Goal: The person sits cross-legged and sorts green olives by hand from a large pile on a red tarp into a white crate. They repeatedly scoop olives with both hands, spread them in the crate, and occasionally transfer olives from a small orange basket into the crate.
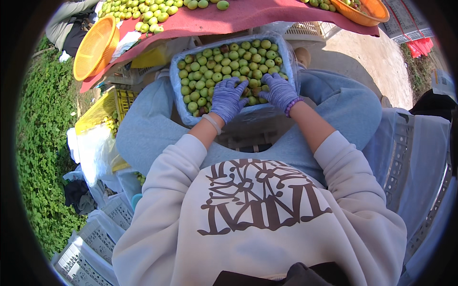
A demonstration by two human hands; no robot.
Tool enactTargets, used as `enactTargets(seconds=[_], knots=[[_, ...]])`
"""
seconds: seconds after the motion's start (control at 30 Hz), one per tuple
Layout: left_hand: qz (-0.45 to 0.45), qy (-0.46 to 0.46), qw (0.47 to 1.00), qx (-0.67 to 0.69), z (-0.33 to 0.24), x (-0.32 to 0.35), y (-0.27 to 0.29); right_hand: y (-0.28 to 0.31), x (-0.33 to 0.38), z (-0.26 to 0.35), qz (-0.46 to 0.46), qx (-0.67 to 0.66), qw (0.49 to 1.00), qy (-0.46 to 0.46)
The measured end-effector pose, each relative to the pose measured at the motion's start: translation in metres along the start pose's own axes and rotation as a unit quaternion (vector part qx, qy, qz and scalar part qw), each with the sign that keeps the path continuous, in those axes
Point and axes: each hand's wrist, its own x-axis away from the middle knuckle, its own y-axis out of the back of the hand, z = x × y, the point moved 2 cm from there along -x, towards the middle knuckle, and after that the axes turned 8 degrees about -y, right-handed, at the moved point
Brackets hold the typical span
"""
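Green fruit (217, 66), some of it blushed brown, is held in a crate lined with pale blue plastic (177, 97), which is positioned between the bent knees; the crate is filled nearly across by the fruit. On its near side the fruit is touched by both hands, which are covered by purple knit gloves. The fingers of the left hand (228, 98) are parted and bent over the fruit, with the thumb set apart; the fingers of the right hand (280, 92) are partly curled, with their tips placed among the fruit. Whether any piece is gripped by either hand cannot be told. Beyond the crate, loose green fruit (155, 14) is spread on a red cloth (229, 21). A tilted orange basket (93, 52) is noted at the cloth's left end; fruit is contained in a second orange basket (363, 18) at the right. Yellowish fruit is contained in a yellow crate (100, 112) at the left.
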Motion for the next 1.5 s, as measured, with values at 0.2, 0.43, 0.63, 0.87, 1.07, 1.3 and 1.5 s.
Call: enactTargets(seconds=[0.2, 0.43, 0.63, 0.87, 1.07, 1.3, 1.5], knots=[[0.030, -0.020, 0.999, 0.012, 0.007, -0.005, -0.012, -0.027, -0.006, 0.024, -0.041, 0.090, 0.990, 0.099], [0.020, -0.037, 0.998, 0.045, 0.001, 0.001, -0.021, -0.016, -0.019, -0.011, -0.102, -0.067, 0.992, -0.012], [0.039, -0.053, 0.993, 0.095, -0.001, 0.004, -0.014, -0.023, -0.023, -0.022, -0.093, 0.013, 0.995, -0.019], [0.105, -0.070, 0.992, -0.025, 0.002, 0.014, -0.034, -0.019, -0.021, -0.027, -0.182, -0.124, 0.975, -0.028], [0.106, -0.044, 0.993, -0.026, -0.005, 0.018, -0.023, 0.001, -0.021, -0.024, -0.168, -0.214, 0.962, -0.020], [0.099, 0.130, 0.986, -0.015, 0.067, 0.043, 0.041, -0.039, -0.009, 0.022, -0.085, 0.103, 0.986, 0.102], [0.166, 0.238, 0.951, 0.108, 0.118, 0.094, 0.041, -0.032, -0.014, 0.034, -0.138, 0.036, 0.987, 0.078]])
